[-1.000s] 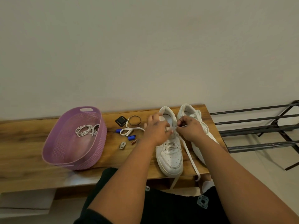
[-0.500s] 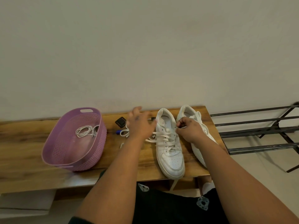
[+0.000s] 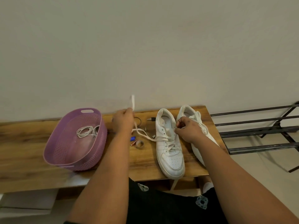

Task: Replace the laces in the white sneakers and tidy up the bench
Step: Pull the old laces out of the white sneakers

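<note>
Head view: the left hand pinches a white lace near the bench's back edge, its free end sticking up above the fist and the rest trailing to the near sneaker. The right hand, fingers curled, pinches at that sneaker's upper eyelets. The second sneaker stands by the bench's right edge; a purple basket holding coiled laces sits towards the left.

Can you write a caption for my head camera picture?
Left hand pulls a white lace through a sneaker on the bench.
</note>
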